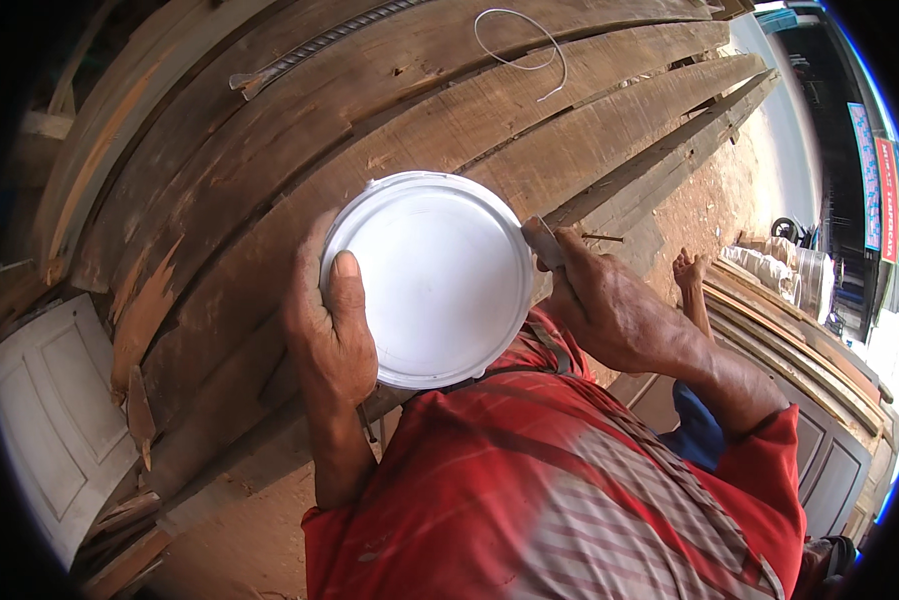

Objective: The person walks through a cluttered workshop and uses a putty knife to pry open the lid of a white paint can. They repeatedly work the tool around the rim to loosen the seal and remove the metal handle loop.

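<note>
A round white tub (427, 280) with its lid on is held up in front of my chest, its lid facing me. My left hand (334, 330) grips the tub's left side, thumb lying over the rim and fingers behind it. Closed in my right hand (609, 305) is a tool with a short, flat, grey metal end (542, 243). That end touches or nearly touches the lid's right edge; my fist hides the rest, so its exact kind cannot be told.
Wide rough planks (389, 130) lie beyond the tub, with a twisted metal rod (334, 45) and a loop of wire (514, 65) on them. A nail (604, 238) shows by my right hand. A white panelled door (59, 420) leans left; stacked boards (799, 350) lie right.
</note>
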`<state>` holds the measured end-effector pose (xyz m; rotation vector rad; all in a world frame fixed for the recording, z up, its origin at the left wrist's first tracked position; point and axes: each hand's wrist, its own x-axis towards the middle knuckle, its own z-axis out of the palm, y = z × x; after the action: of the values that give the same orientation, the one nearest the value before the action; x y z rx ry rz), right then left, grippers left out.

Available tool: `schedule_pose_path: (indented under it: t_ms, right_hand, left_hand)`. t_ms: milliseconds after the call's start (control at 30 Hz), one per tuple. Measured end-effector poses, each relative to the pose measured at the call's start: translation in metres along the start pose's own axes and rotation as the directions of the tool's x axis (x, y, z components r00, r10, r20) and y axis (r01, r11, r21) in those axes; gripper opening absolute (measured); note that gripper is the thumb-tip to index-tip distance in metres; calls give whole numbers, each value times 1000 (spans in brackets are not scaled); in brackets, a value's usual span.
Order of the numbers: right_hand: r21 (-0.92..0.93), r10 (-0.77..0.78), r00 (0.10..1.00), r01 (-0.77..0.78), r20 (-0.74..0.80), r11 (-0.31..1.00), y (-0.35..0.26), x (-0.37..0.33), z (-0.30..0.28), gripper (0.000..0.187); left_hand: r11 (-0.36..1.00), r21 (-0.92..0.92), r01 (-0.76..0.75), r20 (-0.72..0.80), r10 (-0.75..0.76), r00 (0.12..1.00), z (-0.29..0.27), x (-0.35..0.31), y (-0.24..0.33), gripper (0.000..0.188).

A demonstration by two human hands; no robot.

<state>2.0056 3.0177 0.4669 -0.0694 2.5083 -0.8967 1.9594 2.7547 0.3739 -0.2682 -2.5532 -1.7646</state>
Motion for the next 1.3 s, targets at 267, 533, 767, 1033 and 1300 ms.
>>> schedule_pose_path:
  t_ms: [267, 533, 767, 1033, 1300]
  right_hand:
    - [542, 35, 949, -210, 314, 814, 51, 22, -15, 35]
    - [481, 188, 919, -347, 347, 805, 35, 24, -24, 45]
    - [449, 73, 988, -129, 139, 884, 52, 30, -5, 58]
    - [705, -69, 948, -182, 311, 685, 83, 46, 8, 53]
    - [631, -99, 984, -15, 145, 776, 76, 36, 13, 54]
  left_hand:
    - [992, -123, -3, 20, 5, 1000, -2, 2, -8, 48]
    - [994, -109, 26, 16, -24, 1000, -4, 2, -9, 47]
    - [998, -62, 2, -5, -3, 1000, 1, 5, -6, 48]
    - [999, 10, 49, -34, -48, 998, -2, 0, -2, 51]
    - [991, -27, 130, -59, -131, 990, 3, 0, 5, 50]
